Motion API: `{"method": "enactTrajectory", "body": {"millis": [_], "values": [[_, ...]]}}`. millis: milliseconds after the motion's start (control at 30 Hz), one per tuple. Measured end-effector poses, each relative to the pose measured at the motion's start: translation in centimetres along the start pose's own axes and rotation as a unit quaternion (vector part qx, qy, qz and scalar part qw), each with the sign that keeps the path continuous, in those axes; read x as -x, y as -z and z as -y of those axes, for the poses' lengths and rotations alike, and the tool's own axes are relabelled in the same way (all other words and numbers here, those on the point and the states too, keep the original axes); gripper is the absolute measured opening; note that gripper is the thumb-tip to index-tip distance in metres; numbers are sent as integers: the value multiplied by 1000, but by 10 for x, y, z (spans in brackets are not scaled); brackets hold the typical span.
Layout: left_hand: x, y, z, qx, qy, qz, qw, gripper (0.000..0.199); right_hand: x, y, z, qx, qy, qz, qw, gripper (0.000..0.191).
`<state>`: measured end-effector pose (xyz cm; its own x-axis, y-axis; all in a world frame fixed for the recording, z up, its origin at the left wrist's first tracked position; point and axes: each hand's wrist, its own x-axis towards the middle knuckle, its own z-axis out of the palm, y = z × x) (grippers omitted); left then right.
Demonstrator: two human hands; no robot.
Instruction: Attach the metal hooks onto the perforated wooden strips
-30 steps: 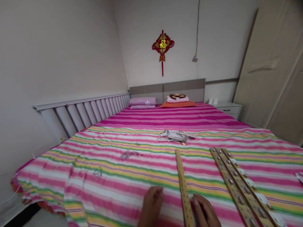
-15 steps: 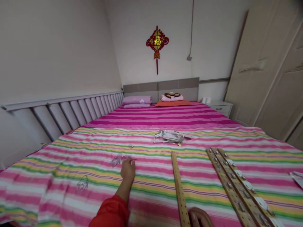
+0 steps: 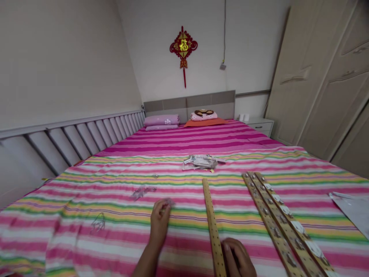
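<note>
My left hand point(image 3: 160, 221) is raised above the striped cloth with its fingertips pinched on a small clear plastic packet point(image 3: 170, 202); its contents are blurred. Behind it on the cloth lie more small clear packets point(image 3: 141, 192). A narrow wooden strip with rows of holes point(image 3: 211, 223) runs lengthwise in front of me. My right hand point(image 3: 238, 257) rests against the strip's right edge near its close end, fingers curled; what they hold, if anything, is hidden. Further right are several similar wooden strips point(image 3: 271, 221) side by side, carrying metal fittings and white pieces.
A clear bag of parts point(image 3: 200, 162) lies mid-bed. At the left is a loose clear wrapper point(image 3: 98, 223); at the right, a white sheet point(image 3: 353, 209). A railing point(image 3: 86, 134) borders the bed's left side. Folded bedding point(image 3: 161, 120) sits by the headboard point(image 3: 211, 104).
My left hand has come away from the pile of small packets, moving right and closer with one packet in its fingers. My right hand shows more fully beside the strip. The view has shifted slightly.
</note>
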<state>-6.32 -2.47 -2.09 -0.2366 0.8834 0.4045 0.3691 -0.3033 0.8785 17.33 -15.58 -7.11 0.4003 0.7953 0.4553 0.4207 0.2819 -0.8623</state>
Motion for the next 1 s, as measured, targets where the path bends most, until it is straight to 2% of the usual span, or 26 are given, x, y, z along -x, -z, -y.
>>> {"method": "enactTrajectory", "body": {"millis": [167,333,467,600,700,833,933,1000], "values": [[69,-1,-43,110,62,47,991,28,-1,4,13,-42,-38,11,998,27],[107,1,-69,96,96,71,988,23,-8,13,26,-145,-130,31,980,29],[122,2,-76,54,104,96,988,22,-5,26,43,-207,-208,58,954,37],[132,-3,-84,88,145,116,979,29,9,28,64,-226,-223,112,942,39],[136,-7,-92,147,192,158,957,37,17,27,72,-230,-215,117,942,42],[139,-11,-104,205,286,206,913,47,20,26,71,-231,-189,126,946,38],[142,-11,-111,243,339,212,884,52,21,28,72,-240,-187,131,944,36],[144,-11,-113,261,352,209,875,51,22,29,75,-243,-190,134,942,35]]}}
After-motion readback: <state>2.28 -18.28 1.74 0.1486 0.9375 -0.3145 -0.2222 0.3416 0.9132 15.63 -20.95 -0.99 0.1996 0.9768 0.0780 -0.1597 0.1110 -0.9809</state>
